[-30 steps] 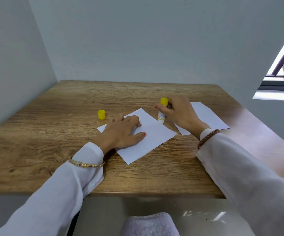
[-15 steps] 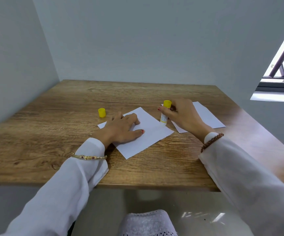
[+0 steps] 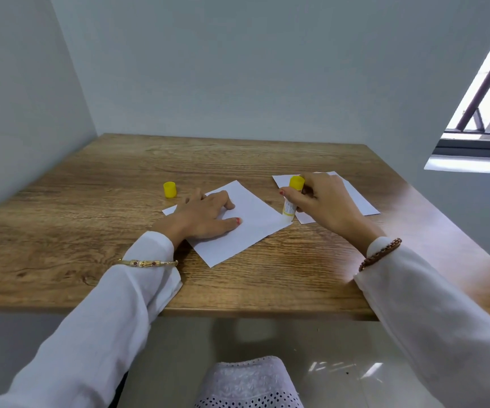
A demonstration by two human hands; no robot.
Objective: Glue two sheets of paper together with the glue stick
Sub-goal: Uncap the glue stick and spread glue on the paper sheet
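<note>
On the wooden worktop, the left hand lies flat, fingers relaxed, pressing down a sheet of paper, while the right hand grips an uncapped glue stick, tip touching that sheet's right corner; a second sheet lies beyond.

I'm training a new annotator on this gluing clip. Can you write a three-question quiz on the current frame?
1. True or false: the yellow cap is on the glue stick.
2. Which hand holds the glue stick? A) left hand B) right hand C) neither
3. Fill in: the left hand rests flat on the near ____.

Key
1. False: the cap stands alone on the table, left of the near sheet.
2. B: it grips the stick, tip down at the near sheet's right corner.
3. Sheet; the second sheet lies behind the right hand.
</note>
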